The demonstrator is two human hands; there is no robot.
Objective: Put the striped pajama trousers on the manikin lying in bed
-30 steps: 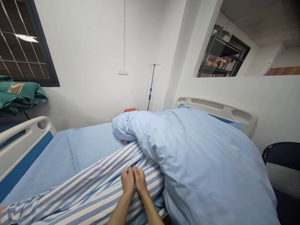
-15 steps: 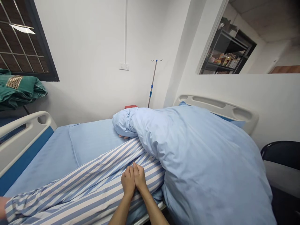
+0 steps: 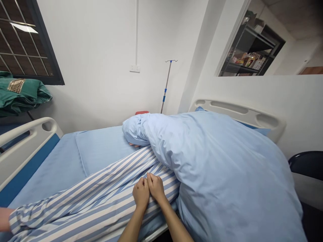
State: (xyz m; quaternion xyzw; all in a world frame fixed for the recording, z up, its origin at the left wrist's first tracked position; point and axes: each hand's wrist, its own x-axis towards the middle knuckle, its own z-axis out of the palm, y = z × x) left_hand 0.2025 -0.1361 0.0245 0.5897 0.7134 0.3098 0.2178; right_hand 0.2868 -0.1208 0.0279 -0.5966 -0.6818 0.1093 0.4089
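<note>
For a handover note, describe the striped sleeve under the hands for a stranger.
On the hospital bed, find the pale blue duvet. Along its left edge runs a blue-and-white striped sleeve, lying across the sheet. It's the only striped thing, with the left hand and right hand resting on it.

The blue sheet [image 3: 103,148] offers passage between the bed rail [image 3: 22,158] and bunched duvet [image 3: 222,178].
</note>
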